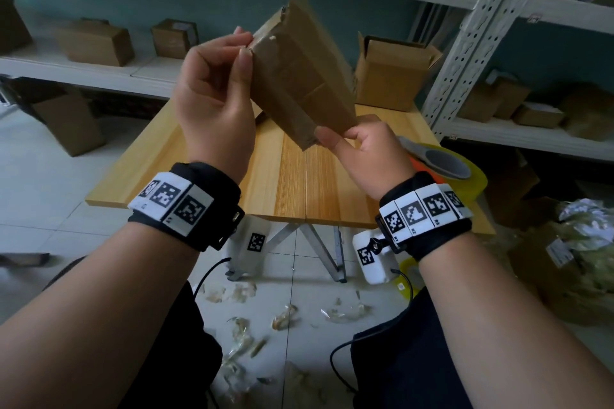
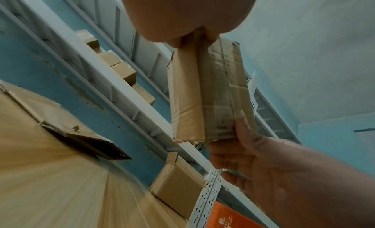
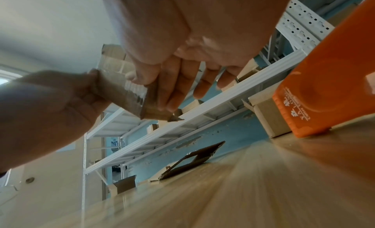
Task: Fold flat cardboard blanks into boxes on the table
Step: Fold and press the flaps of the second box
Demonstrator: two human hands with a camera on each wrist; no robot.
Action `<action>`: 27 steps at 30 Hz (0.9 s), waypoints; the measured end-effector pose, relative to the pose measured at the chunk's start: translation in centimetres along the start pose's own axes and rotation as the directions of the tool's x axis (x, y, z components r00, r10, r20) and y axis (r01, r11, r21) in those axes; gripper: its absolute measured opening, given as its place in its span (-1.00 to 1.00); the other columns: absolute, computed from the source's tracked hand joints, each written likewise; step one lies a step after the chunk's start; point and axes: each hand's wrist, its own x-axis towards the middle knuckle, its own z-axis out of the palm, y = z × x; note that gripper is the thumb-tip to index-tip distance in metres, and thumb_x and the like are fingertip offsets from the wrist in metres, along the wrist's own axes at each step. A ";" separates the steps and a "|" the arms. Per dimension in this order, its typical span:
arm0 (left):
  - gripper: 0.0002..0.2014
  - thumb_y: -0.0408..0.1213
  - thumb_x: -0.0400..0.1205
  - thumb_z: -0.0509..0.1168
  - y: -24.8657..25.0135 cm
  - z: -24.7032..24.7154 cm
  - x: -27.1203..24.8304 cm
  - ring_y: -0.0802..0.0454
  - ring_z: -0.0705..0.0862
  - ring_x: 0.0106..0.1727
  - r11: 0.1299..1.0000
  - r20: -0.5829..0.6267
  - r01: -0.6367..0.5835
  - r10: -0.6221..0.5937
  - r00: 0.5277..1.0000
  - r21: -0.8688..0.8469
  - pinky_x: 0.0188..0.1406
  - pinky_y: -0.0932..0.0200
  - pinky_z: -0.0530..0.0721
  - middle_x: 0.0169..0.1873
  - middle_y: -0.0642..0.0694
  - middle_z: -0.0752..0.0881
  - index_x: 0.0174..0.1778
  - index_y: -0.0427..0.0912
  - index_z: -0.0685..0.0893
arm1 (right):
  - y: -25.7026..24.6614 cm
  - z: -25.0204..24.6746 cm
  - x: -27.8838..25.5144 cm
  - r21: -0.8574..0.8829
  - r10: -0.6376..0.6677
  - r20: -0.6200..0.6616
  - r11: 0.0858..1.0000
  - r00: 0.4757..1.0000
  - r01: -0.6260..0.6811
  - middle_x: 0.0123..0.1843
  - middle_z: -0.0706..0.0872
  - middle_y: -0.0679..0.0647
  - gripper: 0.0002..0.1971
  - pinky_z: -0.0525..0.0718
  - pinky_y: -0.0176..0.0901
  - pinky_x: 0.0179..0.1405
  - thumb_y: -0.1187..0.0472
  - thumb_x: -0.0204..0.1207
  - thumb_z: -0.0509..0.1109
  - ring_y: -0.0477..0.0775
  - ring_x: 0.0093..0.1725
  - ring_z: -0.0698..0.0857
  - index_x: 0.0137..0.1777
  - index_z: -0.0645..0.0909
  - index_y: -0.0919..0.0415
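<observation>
A flat brown cardboard blank [image 1: 299, 76] hangs tilted in the air above the wooden table [image 1: 292, 183]. My left hand [image 1: 216, 76] pinches its upper left corner between thumb and fingers. My right hand [image 1: 362, 146] pinches its lower corner. In the left wrist view the blank [image 2: 209, 93] shows its folded layers and old tape, with the right hand [image 2: 253, 154] at its lower end. The right wrist view has the blank [image 3: 129, 93] between the right hand's fingers [image 3: 172, 87] and the left hand [image 3: 50, 106].
A second flattened cardboard piece [image 3: 192, 159] lies on the far part of the table. An open box [image 1: 392, 73] stands at the table's back right, and a tape roll with an orange dispenser [image 1: 448, 166] sits at the right edge. Shelves with boxes stand behind; tape scraps litter the floor.
</observation>
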 end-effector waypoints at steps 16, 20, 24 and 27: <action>-0.86 -0.36 0.77 0.43 -0.8 0.2 -0.2 0.11 0.81 0.12 0.990 -0.058 0.002 0.007 0.998 0.141 0.16 0.23 0.75 0.04 -0.23 0.81 0.10 -0.39 0.74 | 0.9 0.5 0.9 -0.182 -0.164 -0.258 0.976 0.952 0.119 -0.26 0.71 -0.04 -0.54 0.66 0.13 -0.05 -0.15 0.70 0.34 0.18 -0.10 0.70 -0.28 0.73 0.16; -0.94 -0.28 0.77 0.44 -1.6 -0.2 0.5 0.37 0.73 -0.11 0.973 -0.136 0.212 -0.199 0.970 0.086 -0.02 0.32 0.70 -0.14 0.11 0.77 -0.01 -0.17 0.75 | -0.3 0.4 0.2 -0.126 -0.133 -0.061 0.984 0.989 0.125 -0.28 0.64 -0.07 -0.55 0.50 -0.21 -0.17 -0.14 0.78 0.32 -0.11 -0.21 0.60 -0.31 0.58 0.08; -0.90 -0.23 0.75 0.47 -2.1 -0.9 1.4 0.29 0.74 -0.13 0.951 -0.112 0.301 -0.293 0.950 0.066 -0.02 0.22 0.76 -0.19 0.13 0.78 -0.08 -0.01 0.75 | -1.4 0.5 -0.8 -0.140 -0.064 0.016 0.988 0.998 0.066 -0.30 0.60 -0.19 -0.55 0.45 -0.51 -0.34 -0.37 0.54 0.43 -0.27 -0.35 0.58 -0.33 0.53 -0.04; -0.96 -0.24 0.73 0.49 -1.3 -0.7 0.9 0.20 0.80 -0.07 0.970 -0.064 0.235 -0.232 0.971 0.059 0.03 0.18 0.79 -0.13 0.05 0.83 -0.02 -0.09 0.79 | -0.8 0.5 -0.3 -0.071 -0.027 -0.078 0.997 0.997 0.021 -0.38 0.74 0.09 -0.44 0.65 -0.03 -0.41 -0.27 0.62 0.47 0.01 -0.43 0.64 -0.32 0.71 0.25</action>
